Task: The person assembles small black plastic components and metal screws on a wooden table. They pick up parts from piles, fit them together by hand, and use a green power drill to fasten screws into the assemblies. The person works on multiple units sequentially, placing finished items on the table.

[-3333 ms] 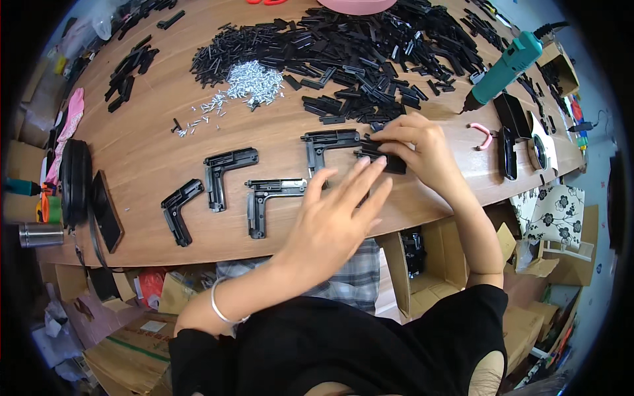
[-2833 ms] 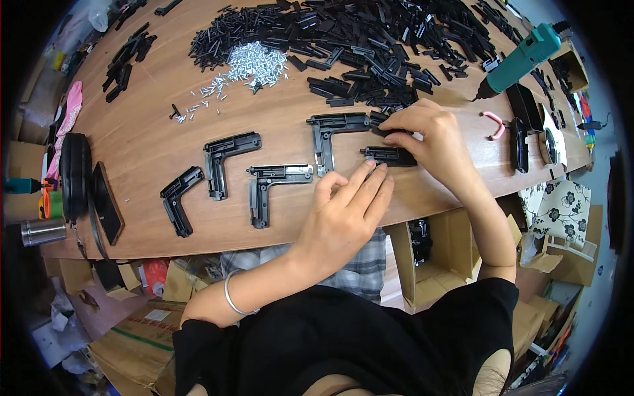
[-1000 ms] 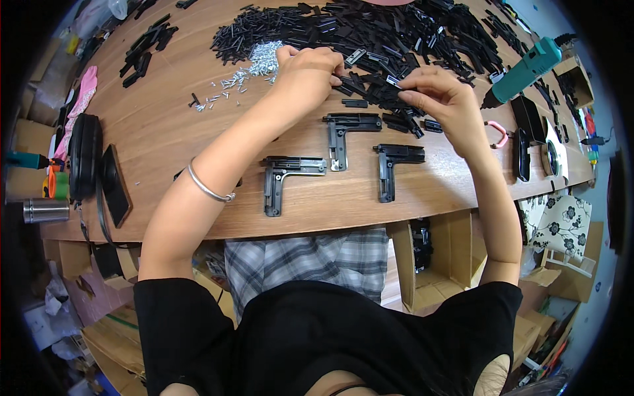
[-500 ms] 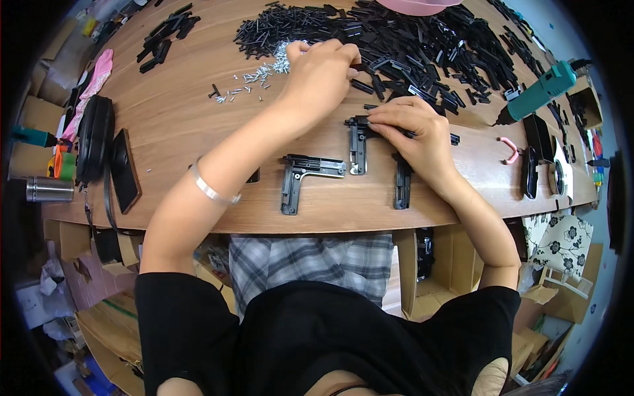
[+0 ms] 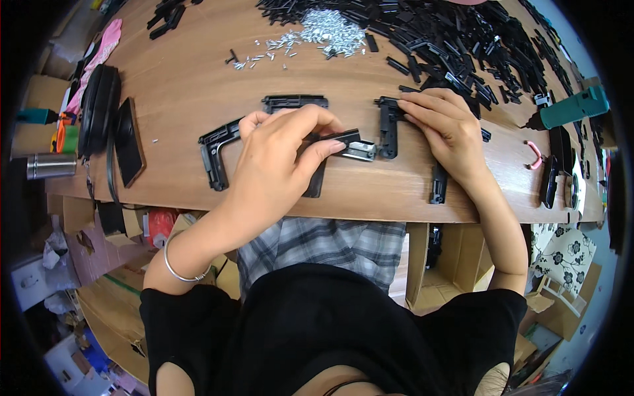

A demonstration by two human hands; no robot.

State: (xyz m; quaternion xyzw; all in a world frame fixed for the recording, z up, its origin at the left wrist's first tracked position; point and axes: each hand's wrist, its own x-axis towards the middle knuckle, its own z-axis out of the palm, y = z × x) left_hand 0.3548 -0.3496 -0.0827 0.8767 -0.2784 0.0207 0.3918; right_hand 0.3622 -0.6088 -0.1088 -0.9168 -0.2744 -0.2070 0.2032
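Note:
My left hand (image 5: 281,148) is over the table's near middle, thumb and fingers pinching a narrow black strip (image 5: 348,136). Directly under the strip is a black L-shaped part (image 5: 360,152) with a shiny slot, largely covered by that hand. To its right, my right hand (image 5: 449,125) has its fingertips closed on the upper end of another black L-shaped part (image 5: 389,132). A further black L-shaped part (image 5: 214,155) lies left of my left hand, and a straight black piece (image 5: 295,101) lies behind it. Below my right hand a black bar (image 5: 438,185) rests on the wood.
Silver screws (image 5: 333,32) are heaped at the back, beside a large pile of black parts (image 5: 456,46). A teal electric screwdriver (image 5: 571,109) and a pink curved piece (image 5: 533,156) lie at the right. At the left are a black case (image 5: 99,109), a phone (image 5: 129,142) and a metal cup (image 5: 51,165).
My left hand has come back from the screw and parts piles to the near L-shaped part, now with a black strip in its fingers. My right hand stays on its part. The view has shifted slightly.

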